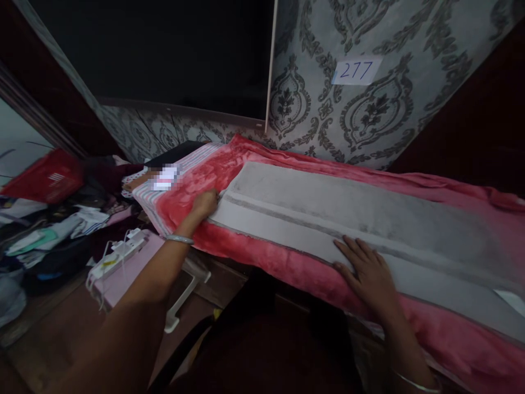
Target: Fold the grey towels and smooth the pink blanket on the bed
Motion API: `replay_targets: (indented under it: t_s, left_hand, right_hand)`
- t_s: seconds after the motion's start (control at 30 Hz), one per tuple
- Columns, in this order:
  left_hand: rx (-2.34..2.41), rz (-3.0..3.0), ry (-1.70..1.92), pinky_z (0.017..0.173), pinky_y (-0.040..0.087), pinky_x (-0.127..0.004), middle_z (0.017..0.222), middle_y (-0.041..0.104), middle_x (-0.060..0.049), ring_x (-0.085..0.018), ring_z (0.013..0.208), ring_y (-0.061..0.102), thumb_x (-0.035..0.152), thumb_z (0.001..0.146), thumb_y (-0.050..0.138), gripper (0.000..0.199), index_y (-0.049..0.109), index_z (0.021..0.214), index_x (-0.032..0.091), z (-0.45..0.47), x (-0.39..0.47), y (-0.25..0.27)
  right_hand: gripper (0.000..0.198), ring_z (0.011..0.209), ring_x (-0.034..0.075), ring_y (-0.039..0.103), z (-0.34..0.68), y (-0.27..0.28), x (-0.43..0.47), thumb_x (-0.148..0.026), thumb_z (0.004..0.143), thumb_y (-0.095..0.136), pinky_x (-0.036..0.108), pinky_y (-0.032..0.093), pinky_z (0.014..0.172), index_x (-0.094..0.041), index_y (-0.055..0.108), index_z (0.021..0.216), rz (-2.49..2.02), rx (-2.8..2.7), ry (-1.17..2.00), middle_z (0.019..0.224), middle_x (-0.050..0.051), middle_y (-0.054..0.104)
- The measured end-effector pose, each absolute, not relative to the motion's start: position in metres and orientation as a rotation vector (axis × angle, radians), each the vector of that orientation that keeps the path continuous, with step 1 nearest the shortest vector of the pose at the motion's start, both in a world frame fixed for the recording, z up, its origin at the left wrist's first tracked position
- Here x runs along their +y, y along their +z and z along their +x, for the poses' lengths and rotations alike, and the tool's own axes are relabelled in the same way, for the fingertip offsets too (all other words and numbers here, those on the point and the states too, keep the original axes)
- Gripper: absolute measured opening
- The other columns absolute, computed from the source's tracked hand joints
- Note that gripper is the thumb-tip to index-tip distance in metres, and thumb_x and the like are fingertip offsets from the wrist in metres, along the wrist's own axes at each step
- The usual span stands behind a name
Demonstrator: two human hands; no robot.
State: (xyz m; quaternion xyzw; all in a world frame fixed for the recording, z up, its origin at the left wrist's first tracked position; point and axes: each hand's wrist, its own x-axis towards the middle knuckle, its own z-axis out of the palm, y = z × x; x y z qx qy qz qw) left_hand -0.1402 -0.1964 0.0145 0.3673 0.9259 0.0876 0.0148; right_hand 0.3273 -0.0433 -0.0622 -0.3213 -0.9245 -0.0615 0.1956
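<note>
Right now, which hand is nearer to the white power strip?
Left. The left hand grips the left end of the grey cloth, up and right of the white power strip; the right hand rests on the cloth, farther right.

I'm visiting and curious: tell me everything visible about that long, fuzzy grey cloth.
The long, fuzzy grey cloth lies flat across a red and pink plush blanket. It looks soft, with a paler, smoother strip along its near side and a darker band beside that. The person's left hand seems to pinch its left corner; the right hand rests spread on the strip. Its right end leaves the picture.
</note>
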Motion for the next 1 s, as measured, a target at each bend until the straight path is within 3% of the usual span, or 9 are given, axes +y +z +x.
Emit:
replay_targets:
  t_s: [0.23,0.43,0.67,0.8,1.0]
  left_hand:
    - [2.906,1.126,0.371,0.087,0.049,-0.033,0.119,0.073,-0.017,-0.029,0.110,0.068,0.027,0.095,0.042,0.038,0.069,0.120,0.016,-0.139,-0.197,0.015]
    - [2.779,1.168,0.349,0.078,0.050,-0.030,0.106,0.077,-0.012,-0.026,0.097,0.070,0.025,0.084,0.051,0.031,0.075,0.103,0.016,-0.147,-0.194,0.028]
    - [2.766,1.053,0.418,0.071,0.048,-0.031,0.098,0.075,-0.014,-0.026,0.087,0.069,0.053,0.090,0.049,0.049,0.074,0.099,0.012,-0.148,-0.163,0.038]
    - [2.819,0.962,0.441,0.075,0.048,-0.030,0.097,0.075,-0.014,-0.024,0.088,0.068,0.040,0.092,0.050,0.039,0.074,0.102,0.011,-0.145,-0.144,0.031]
    - [2.963,0.965,0.523,0.086,0.047,-0.030,0.119,0.072,-0.017,-0.023,0.105,0.065,0.027,0.097,0.039,0.040,0.068,0.120,0.011,-0.135,-0.139,0.018]
  right_hand:
    - [0.054,0.144,0.033,0.043,0.326,-0.059,-0.046,-0.052,0.102,0.038,0.056,0.042,0.110,-0.031,0.050,0.151,-0.908,-2.590,-0.164,0.155,0.005,0.050]
    - [0.054,0.144,0.034,0.043,0.325,-0.057,-0.048,-0.051,0.103,0.036,0.058,0.041,0.110,-0.029,0.053,0.148,-0.900,-2.592,-0.152,0.156,0.005,0.050]
    - [0.053,0.143,0.033,0.043,0.323,-0.057,-0.049,-0.051,0.102,0.040,0.059,0.039,0.112,-0.030,0.051,0.150,-0.928,-2.573,-0.133,0.156,0.005,0.050]
    - [0.052,0.143,0.032,0.044,0.324,-0.058,-0.048,-0.051,0.102,0.041,0.056,0.041,0.111,-0.031,0.053,0.148,-0.913,-2.561,-0.154,0.155,0.005,0.051]
    - [0.053,0.144,0.032,0.042,0.325,-0.059,-0.049,-0.049,0.101,0.043,0.056,0.039,0.112,-0.033,0.049,0.151,-0.902,-2.558,-0.122,0.156,0.004,0.050]
